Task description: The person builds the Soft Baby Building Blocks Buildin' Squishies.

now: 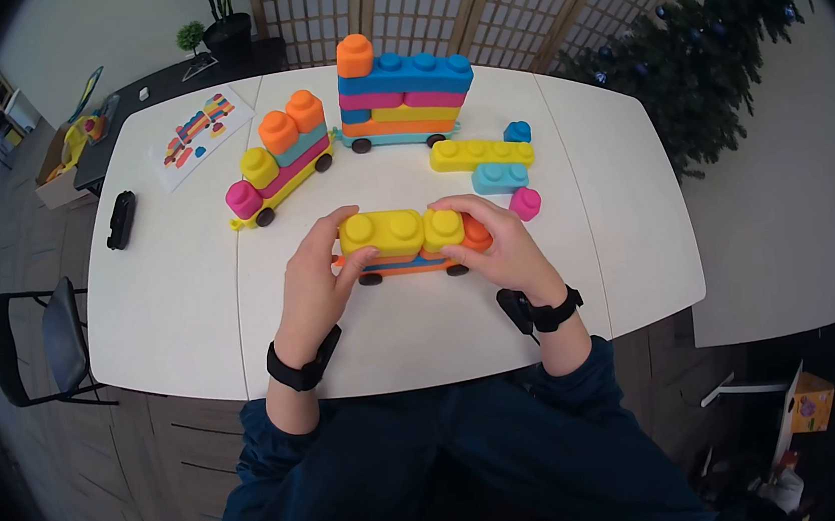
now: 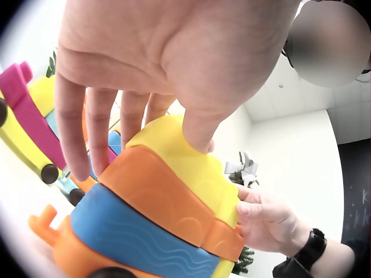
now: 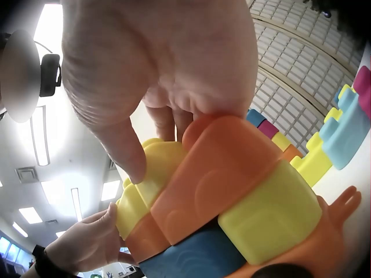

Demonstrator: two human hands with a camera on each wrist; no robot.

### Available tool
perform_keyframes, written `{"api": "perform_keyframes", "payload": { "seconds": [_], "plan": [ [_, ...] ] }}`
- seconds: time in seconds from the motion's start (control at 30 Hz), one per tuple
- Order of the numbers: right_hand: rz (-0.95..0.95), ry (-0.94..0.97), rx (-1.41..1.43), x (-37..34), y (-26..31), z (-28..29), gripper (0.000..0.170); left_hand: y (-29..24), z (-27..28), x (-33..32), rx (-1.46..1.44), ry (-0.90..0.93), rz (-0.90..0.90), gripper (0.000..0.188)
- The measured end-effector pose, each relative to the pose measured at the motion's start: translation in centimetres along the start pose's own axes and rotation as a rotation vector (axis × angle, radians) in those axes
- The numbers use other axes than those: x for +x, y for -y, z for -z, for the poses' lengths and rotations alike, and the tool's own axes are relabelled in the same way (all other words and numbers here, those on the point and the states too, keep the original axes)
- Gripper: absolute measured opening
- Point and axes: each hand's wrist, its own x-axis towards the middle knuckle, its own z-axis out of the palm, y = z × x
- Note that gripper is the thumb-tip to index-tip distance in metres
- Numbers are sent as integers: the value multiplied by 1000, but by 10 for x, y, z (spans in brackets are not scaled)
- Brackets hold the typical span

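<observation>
In front of the person stands a toy wagon of stacked building blocks on an orange wheeled base (image 1: 413,273). A blue block (image 2: 142,231) and orange blocks (image 2: 156,188) form its lower layers. On top lies a long yellow block (image 1: 382,236), held by the left hand (image 1: 320,262) with the thumb on the near side and fingers on the far side. Beside it, the right hand (image 1: 504,244) pinches a small yellow block (image 1: 443,228) between thumb and fingers. An orange block (image 1: 477,235) shows under the right palm, above a yellow block (image 3: 272,211) at that end.
Two built wagons, one low and sloping (image 1: 283,168) and one tall (image 1: 402,101), stand behind. Loose yellow (image 1: 481,154), light blue (image 1: 500,178), blue (image 1: 518,131) and pink (image 1: 526,204) blocks lie at the right. A picture sheet (image 1: 199,133) and black case (image 1: 121,221) are left.
</observation>
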Motion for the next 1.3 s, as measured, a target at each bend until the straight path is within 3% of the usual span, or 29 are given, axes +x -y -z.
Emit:
{"api": "perform_keyframes", "payload": {
  "seconds": [0.53,0.6,0.73,0.83,1.03,1.3],
  "plan": [
    [72,-18,-23,-1,-10,3,55,9,6,1,-110,50,106,51],
    [26,-127,20,-1,-28,19,56,9,7,0,-118,50,108,51],
    [-185,-327,-268,11,-52,64,43,10,7,0,-115,51,108,50],
    [-214,-421,-499,33,-94,99,38,9,7,0,-126,50,109,50],
    [-411,-386,-765,70,-152,119,40,6,8,0,-127,44,97,49],
    [-514,-412,-738,81,-169,124,32,5,8,0,-113,49,78,49]
  ]
}}
